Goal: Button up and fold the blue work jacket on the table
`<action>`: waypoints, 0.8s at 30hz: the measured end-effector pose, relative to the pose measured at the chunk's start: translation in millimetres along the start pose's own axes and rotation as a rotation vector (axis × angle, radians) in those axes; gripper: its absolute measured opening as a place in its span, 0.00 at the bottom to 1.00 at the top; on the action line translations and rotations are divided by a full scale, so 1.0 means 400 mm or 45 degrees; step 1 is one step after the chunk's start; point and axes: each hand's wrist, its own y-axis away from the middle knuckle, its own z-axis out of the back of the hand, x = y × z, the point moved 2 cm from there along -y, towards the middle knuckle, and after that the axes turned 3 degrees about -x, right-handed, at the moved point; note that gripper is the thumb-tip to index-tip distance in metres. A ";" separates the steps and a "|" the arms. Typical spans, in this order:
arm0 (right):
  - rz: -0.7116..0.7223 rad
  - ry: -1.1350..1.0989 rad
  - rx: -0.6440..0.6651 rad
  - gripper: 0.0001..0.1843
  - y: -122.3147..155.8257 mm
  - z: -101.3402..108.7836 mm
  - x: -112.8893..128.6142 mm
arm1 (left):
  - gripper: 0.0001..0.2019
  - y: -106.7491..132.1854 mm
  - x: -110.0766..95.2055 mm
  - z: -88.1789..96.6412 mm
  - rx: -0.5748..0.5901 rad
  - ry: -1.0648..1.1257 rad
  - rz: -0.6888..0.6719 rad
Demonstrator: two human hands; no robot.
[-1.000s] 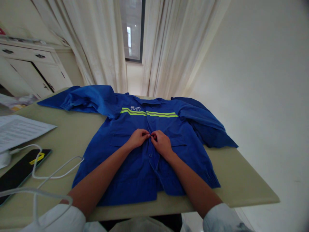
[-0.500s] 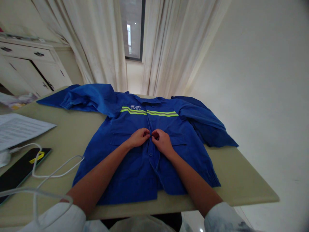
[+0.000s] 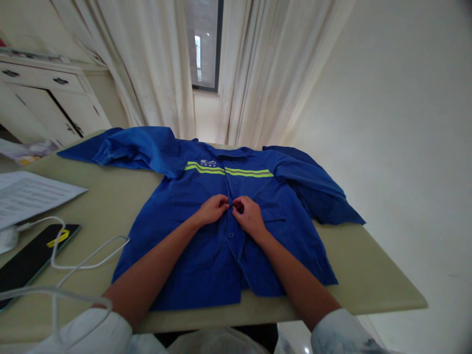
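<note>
A blue work jacket lies spread front side up, its sleeves out to both sides and a yellow-green striped band across the chest. At the middle of its front opening, my left hand pinches one edge of the placket. My right hand pinches the facing edge, fingertips almost touching those of the left. Whatever button or buttonhole is between the fingertips is hidden. Just below the hands, a round button shows on the placket. The front edges part toward the hem.
The jacket rests on a pale table. To the left are printed paper, a dark flat object with a yellow label and a looped white cable near my left forearm. Curtains and a cabinet stand behind.
Both hands keep their pinch at the same spot on the placket, with hardly any finger movement. The whole view has shifted very slightly.
</note>
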 end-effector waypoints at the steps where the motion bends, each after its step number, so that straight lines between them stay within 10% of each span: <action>1: -0.002 -0.005 0.007 0.08 0.000 0.000 -0.001 | 0.04 0.000 0.000 0.000 -0.002 0.001 -0.007; 24: 0.086 0.048 -0.006 0.06 0.002 0.008 0.015 | 0.02 0.019 -0.027 0.001 -0.148 -0.119 -0.097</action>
